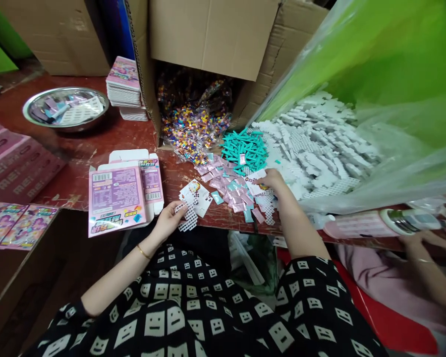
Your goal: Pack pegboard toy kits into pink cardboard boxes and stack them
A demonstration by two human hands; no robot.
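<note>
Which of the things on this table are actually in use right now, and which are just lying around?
In hand:
left hand holding white grid plate and small card
right hand on pink sachets
flattened pink box beside the left hand

Lying about:
steel bowl
stack of cards
teal sticks
cardboard carton

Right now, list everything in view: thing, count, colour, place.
open carton: one, brown, table rear
bead bags: many, multicoloured, inside carton
teal sticks: pile, teal, table centre
white grid plates: heap, white, on clear plastic at right
small sachets: pile, pink and teal, table front
flat box: one, pink, table front left
box stack: one stack, pink, beside carton
metal bowl: one, silver, rear left
co-worker's hand: one, far right
left hand: grip on white plate and cards
right hand: on the sachets
</note>
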